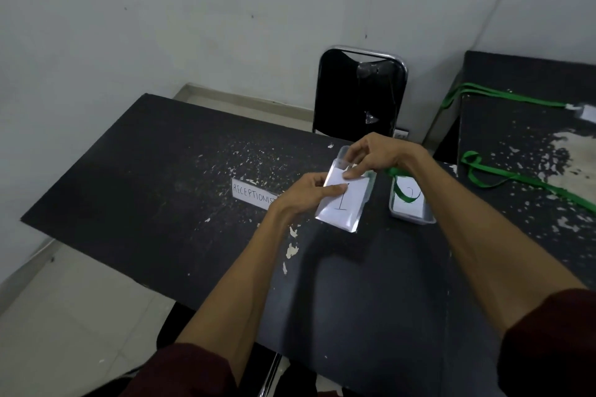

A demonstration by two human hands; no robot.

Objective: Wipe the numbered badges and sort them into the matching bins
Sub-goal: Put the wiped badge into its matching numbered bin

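We see the badge marked 1 held just above the black table by both hands. The left hand grips its left edge, thumb on top; the right hand pinches its upper end. Just to the right stands a bin with a green lanyard lying across it.

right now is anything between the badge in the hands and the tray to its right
Nothing visible: only bare table between the badge and the tray. A green lanyard lies in that tray, over its paper marked 2; the badge reads 1.
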